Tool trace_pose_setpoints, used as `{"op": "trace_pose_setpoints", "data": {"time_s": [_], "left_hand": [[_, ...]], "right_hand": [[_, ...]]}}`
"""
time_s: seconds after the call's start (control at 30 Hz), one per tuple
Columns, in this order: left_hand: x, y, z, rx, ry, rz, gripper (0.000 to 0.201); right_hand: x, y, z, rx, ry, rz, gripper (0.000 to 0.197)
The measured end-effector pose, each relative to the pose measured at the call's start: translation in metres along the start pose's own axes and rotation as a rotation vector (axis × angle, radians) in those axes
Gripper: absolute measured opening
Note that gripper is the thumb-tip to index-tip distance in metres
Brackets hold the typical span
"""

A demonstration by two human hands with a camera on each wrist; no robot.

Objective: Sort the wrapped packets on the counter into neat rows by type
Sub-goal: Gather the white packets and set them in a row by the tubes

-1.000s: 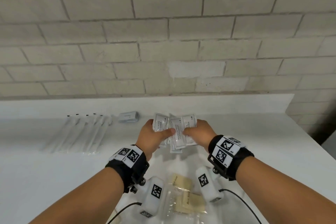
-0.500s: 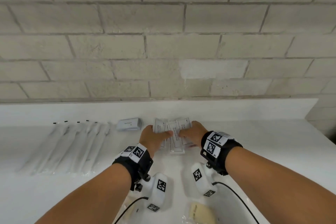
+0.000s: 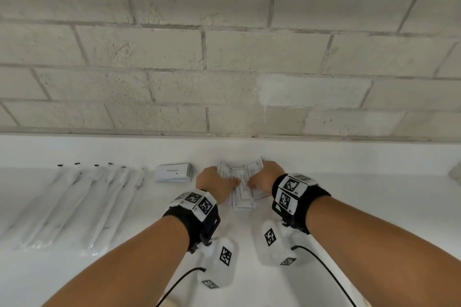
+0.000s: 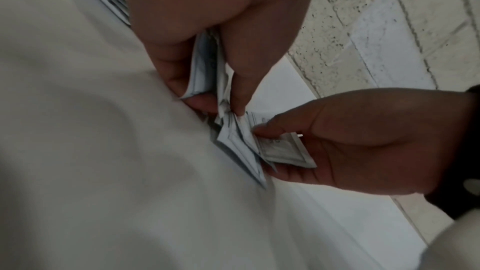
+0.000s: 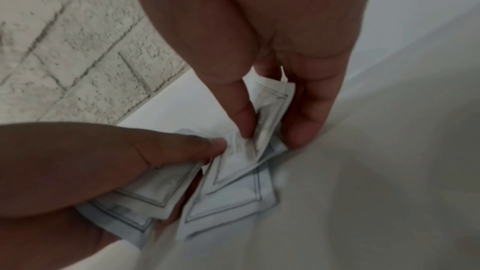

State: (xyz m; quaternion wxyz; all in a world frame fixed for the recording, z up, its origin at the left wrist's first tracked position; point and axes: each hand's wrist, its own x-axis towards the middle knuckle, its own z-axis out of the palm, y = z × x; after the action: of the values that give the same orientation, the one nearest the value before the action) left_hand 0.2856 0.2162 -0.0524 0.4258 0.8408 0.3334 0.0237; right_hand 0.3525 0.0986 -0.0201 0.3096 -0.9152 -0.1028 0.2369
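1. The head view shows both hands at a fan of flat packets [image 3: 243, 188] on the white counter [image 3: 374, 197], near the brick wall [image 3: 224, 57]. Finger positions are hidden here behind the knuckles.
2. The left wrist view shows the left hand [image 4: 207, 28] pinching several packets between thumb and curled fingers. The right wrist view shows the right hand [image 5: 272, 38] pinching others the same way.
3. The packets overlap and touch the counter.
4. Left of the packets lies a small box [image 3: 173, 172]; further left, a row of long clear sleeves [image 3: 82, 204].
5. The packets are thin white rectangles with a printed border line.
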Motion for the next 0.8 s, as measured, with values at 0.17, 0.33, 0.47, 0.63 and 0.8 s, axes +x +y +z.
{"op": "trace_pose_setpoints", "data": {"time_s": [0.17, 0.33, 0.47, 0.63, 0.8], "left_hand": [[-0.012, 0.0, -0.007, -0.16, -0.012, -0.049, 0.076], [-0.02, -0.011, -0.02, -0.449, -0.052, -0.11, 0.075], [-0.04, -0.01, -0.031, -0.744, -0.144, -0.125, 0.041], [-0.069, -0.008, -0.042, -0.92, -0.241, -0.065, 0.031], [-0.08, -0.015, -0.042, -0.954, -0.168, -0.088, 0.047]], "right_hand": [[-0.012, 0.0, 0.0, -0.037, 0.024, -0.026, 0.012], [-0.042, -0.005, -0.004, -0.022, -0.024, -0.063, 0.037], [-0.065, -0.017, -0.001, 0.254, -0.109, -0.093, 0.034], [-0.091, -0.025, 0.005, 0.517, -0.194, -0.104, 0.018], [-0.107, -0.033, 0.013, 0.484, -0.196, -0.136, 0.002]]}}
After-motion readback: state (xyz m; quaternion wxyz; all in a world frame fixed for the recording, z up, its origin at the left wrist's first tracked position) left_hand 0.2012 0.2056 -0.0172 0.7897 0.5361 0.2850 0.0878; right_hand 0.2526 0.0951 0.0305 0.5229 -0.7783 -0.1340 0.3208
